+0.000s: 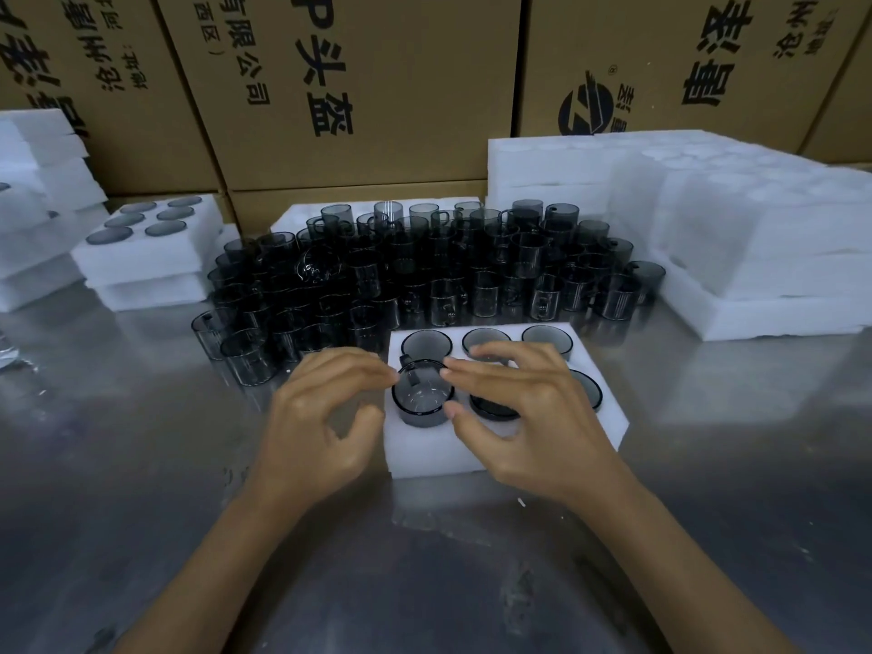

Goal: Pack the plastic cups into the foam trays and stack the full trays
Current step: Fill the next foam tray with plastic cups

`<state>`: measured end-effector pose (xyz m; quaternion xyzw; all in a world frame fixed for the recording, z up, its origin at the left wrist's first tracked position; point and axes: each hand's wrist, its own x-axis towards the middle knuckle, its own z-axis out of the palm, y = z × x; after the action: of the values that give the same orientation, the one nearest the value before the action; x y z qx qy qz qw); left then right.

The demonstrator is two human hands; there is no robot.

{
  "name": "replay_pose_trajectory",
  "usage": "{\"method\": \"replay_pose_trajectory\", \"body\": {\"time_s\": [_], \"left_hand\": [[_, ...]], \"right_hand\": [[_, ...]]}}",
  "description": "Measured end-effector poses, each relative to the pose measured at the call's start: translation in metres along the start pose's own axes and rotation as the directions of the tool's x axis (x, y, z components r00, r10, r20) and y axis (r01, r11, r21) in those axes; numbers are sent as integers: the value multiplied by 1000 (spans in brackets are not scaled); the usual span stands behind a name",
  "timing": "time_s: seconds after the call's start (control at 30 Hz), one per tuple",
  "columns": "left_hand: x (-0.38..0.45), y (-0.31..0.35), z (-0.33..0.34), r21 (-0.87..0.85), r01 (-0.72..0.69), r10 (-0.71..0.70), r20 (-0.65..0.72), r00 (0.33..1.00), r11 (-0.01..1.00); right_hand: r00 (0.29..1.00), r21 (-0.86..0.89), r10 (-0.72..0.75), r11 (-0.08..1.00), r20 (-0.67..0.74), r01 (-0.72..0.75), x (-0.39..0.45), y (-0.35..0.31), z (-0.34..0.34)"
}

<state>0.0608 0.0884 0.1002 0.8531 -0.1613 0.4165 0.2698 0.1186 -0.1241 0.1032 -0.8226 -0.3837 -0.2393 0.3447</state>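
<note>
- Clearly, from the head view, the whole move turned on one cup: it sat between my two hands, mouth up, over the near-left pocket of the foam tray, and not yet fully down, since its rim stood proud of the foam.
- My left hand lay just left of that cup, and my right hand just right of it, reaching across the tray; I judged both about equally near.
- The left grip was half open, fingers curved, fingertips at or just off the cup's left rim; I could not tell whether they touched.
- The right grip was likewise loosely curved, its fingertips at the far-right rim and its thumb near the nearer edge, pinching lightly at most.
- Other pockets of that tray already showed dark cups seated; the right hand hid part of them.
- Behind the tray, loose cups crowded the desk, with filled trays stacked at far left.
</note>
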Motion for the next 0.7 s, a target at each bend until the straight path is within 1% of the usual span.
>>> {"method": "replay_pose_trajectory", "body": {"time_s": [0.07, 0.13, 0.3, 0.4, 0.5, 0.7], "left_hand": [[1, 0, 1, 3, 1, -1, -11, 1000, 1000], [1, 2, 2, 12, 1, -1, -8, 1000, 1000], [1, 3, 2, 47, 5, -4, -12, 1000, 999], [0, 1, 4, 89, -17, 16, 21, 1000, 996], [-1, -1, 5, 107, -22, 19, 33, 999, 994], [-3, -4, 6, 114, -30, 27, 24, 999, 993]], "right_hand": [[999, 23, 15, 1000, -51, -14, 0, -1, 2], [997, 38, 43, 998, -56, -41, -1, -1, 5], [996, 28, 84, 996, -35, -83, -2, 1, 8], [993, -31, 115, 993, 0, -115, -3, 2, 11], [992, -85, 127, 988, 5, -126, -3, 3, 13], [985, -94, 166, 982, 48, -161, -2, 1, 11]]}}
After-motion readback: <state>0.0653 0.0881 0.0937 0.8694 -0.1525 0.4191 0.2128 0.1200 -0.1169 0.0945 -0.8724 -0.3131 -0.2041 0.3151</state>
